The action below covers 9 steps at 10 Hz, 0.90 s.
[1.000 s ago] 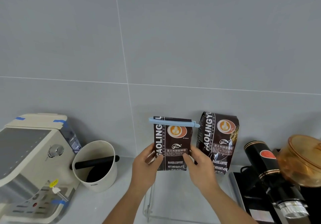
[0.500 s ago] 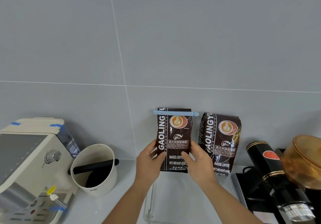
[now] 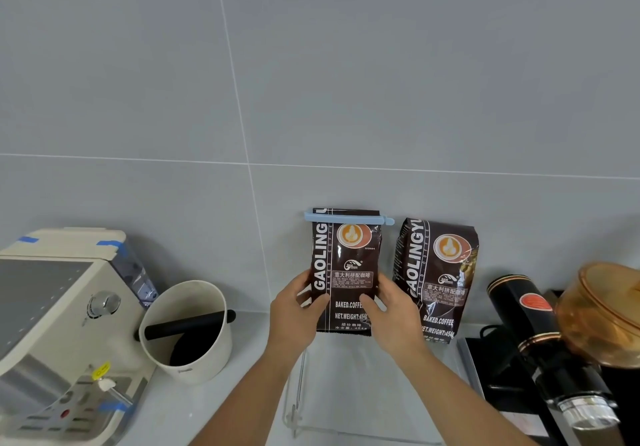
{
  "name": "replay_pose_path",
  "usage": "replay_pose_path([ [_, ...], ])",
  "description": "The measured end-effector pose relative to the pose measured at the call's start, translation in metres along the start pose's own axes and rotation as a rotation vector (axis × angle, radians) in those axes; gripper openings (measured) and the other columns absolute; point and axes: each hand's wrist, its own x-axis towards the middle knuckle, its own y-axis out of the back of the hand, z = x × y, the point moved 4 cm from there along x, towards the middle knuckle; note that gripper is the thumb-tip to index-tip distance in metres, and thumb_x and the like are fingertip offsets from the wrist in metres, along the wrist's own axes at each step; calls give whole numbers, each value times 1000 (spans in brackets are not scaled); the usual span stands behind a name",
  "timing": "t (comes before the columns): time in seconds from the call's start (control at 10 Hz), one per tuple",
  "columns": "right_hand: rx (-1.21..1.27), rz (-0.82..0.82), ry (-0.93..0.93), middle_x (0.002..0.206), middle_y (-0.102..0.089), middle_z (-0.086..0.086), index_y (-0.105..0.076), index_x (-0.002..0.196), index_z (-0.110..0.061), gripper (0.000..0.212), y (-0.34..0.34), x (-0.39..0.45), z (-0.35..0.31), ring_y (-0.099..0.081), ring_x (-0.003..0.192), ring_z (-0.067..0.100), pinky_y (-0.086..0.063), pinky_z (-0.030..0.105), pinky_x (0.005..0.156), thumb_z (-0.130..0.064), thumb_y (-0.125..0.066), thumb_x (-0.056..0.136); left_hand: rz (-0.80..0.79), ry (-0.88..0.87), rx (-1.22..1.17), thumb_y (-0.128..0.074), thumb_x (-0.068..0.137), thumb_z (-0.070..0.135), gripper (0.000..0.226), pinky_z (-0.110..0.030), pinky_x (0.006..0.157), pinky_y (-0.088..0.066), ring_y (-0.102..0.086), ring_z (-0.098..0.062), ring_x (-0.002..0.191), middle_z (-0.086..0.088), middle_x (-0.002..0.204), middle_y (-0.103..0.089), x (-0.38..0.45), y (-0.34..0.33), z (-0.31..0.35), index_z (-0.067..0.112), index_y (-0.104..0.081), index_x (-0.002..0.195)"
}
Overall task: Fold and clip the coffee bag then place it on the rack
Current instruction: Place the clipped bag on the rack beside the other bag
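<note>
A dark brown coffee bag (image 3: 346, 265) stands upright against the grey wall, its folded top held by a light blue clip (image 3: 348, 218). My left hand (image 3: 294, 317) grips the bag's lower left side and my right hand (image 3: 391, 314) grips its lower right side. The bag's bottom edge sits at the back of a clear acrylic rack (image 3: 298, 393), whose left wall and front rim show below my arms.
A second coffee bag (image 3: 438, 279) without a clip leans on the wall just to the right. A white knock box (image 3: 188, 331) and a cream espresso machine (image 3: 59, 324) are at the left. A black grinder (image 3: 540, 341) with an amber hopper (image 3: 602, 314) is at the right.
Both hands have carried the clipped bag away from me and upright to the wall, beside the second bag. My grip has stayed on it.
</note>
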Motion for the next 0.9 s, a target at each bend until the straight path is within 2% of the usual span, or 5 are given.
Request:
replay_pose_path([
  [0.2, -38, -30, -28, 110, -67, -19, -53, 129, -38, 48, 1, -2, -4, -61, 109, 3, -50, 29, 96, -11, -60, 89, 25, 36, 40, -73, 81, 12, 43, -32, 85, -57, -64, -2, 94, 12, 102, -67, 2, 1, 1, 22, -62, 121],
  [0.5, 77, -75, -65, 102, -76, -12, -67, 105, -44, 40, 10, -7, -16, -69, 98, 6, -54, 40, 94, -8, -56, 90, -41, 91, 107, -67, 83, 19, 20, -36, 76, -61, -72, -9, 83, 6, 95, -77, -3, 1, 14, 25, -70, 101],
  [0.7, 293, -95, -140, 68, -75, -17, -74, 91, -24, 27, 34, -26, -51, -68, 68, -3, -48, 9, 61, -8, -53, 94, 12, 238, -107, -64, 88, 17, 33, -32, 85, -51, -64, -18, 91, -3, 104, -69, -18, 17, 29, 13, -61, 120],
  [0.8, 458, -140, -215, 83, -77, -10, -73, 88, -23, 20, 47, -34, -60, -69, 86, 3, -50, 22, 82, -14, -57, 94, -36, 267, -293, -64, 88, 13, 19, -35, 87, -52, -65, -20, 90, -5, 95, -71, -34, 29, 46, 11, -68, 106],
  [0.9, 631, -154, -241, 108, -72, 2, -66, 111, -14, 20, 65, -51, -74, -67, 103, 17, -50, 35, 96, -17, -57, 94, -125, 287, -463, -59, 92, 14, 11, -36, 86, -54, -67, -26, 93, -12, 99, -72, -52, 39, 68, 12, -70, 97],
])
